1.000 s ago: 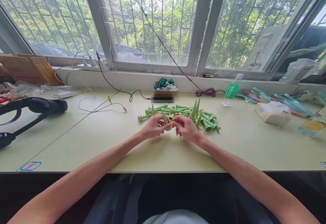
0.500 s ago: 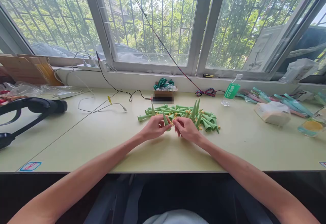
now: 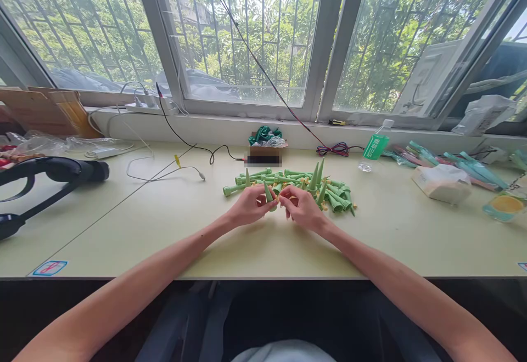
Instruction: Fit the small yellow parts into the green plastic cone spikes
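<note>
My left hand (image 3: pixel 250 206) is closed around a green plastic cone (image 3: pixel 268 192), its tip pointing up. From the right, my right hand (image 3: pixel 301 207) meets it with thumb and forefinger pinched at a small yellow piece (image 3: pixel 277 199) beside the cone. The fingers hide most of that piece, so its shape is unclear. Just beyond both hands spreads a pile of green cones (image 3: pixel 336 200), with small yellow bits among them. A few of the cones stand upright (image 3: pixel 317 176); most lie on their sides.
Behind the pile stands a small cardboard box (image 3: pixel 267 151) with green wrapping. A bottle (image 3: pixel 374 147), a tissue pack (image 3: pixel 440 182) and a cup (image 3: pixel 503 206) are to the right. At left lie a black headset (image 3: pixel 61 171) and a white cable (image 3: pixel 181 171) on the table (image 3: pixel 135 225).
Almost nothing differs. The fingertips of my right hand have shifted very slightly at the yellow piece; my left hand and the cone stay in place.
</note>
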Demonstrator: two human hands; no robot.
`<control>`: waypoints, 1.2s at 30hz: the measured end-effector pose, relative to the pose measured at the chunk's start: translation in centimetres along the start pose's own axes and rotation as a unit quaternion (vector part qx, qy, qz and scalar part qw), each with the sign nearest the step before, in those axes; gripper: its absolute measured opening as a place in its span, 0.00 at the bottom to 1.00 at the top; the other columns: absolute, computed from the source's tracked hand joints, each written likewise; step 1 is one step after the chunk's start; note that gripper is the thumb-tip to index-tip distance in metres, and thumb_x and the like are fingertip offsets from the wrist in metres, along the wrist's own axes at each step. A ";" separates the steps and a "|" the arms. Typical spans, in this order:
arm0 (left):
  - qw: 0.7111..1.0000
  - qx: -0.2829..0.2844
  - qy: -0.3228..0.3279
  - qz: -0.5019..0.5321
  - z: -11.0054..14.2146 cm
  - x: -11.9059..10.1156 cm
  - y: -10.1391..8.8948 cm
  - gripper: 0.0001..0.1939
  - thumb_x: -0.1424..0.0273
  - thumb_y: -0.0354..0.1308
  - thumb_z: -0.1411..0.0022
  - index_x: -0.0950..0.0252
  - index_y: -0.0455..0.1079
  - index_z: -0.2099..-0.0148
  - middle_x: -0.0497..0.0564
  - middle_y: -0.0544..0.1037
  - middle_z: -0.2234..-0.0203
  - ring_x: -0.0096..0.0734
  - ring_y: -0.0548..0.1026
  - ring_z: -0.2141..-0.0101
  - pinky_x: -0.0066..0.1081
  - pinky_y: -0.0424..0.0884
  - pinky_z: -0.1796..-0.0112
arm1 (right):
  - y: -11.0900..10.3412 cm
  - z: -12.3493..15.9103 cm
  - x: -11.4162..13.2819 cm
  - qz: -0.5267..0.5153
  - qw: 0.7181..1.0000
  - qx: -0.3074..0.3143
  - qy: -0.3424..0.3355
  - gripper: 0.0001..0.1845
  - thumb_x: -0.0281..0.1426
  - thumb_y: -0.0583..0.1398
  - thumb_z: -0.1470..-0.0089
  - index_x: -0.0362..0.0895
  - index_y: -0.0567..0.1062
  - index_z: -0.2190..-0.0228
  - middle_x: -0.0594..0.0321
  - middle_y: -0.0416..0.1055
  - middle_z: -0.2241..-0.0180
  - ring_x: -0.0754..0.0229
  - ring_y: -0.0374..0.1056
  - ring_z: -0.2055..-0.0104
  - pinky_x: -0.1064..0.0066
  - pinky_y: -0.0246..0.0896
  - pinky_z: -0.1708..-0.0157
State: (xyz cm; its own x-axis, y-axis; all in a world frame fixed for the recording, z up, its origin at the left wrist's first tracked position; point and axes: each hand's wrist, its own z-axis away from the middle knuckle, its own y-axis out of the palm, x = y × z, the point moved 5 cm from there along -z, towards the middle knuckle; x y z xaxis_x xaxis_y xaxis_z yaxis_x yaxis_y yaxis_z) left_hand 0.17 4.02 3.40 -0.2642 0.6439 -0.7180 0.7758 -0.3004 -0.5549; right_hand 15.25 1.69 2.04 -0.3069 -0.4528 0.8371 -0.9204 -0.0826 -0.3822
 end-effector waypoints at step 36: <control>0.999 0.003 0.017 -0.039 0.1 0.0 0.1 0.12 0.62 0.58 0.37 0.67 0.73 0.63 0.53 0.76 0.66 0.24 0.72 0.76 0.26 0.72 0.74 | 0.0 0.0 0.0 0.032 0.999 0.004 0.023 0.25 0.51 0.53 0.40 0.44 0.67 0.77 0.67 0.67 0.84 0.67 0.63 0.86 0.75 0.59 0.82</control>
State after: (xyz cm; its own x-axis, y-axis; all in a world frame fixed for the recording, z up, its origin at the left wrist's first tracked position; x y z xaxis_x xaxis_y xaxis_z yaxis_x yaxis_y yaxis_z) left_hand 0.16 3.97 3.31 -0.3036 0.6889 -0.6583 0.7508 -0.2524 -0.6104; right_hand 15.28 1.69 2.10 -0.3766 -0.4170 0.8272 -0.8963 -0.0616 -0.4391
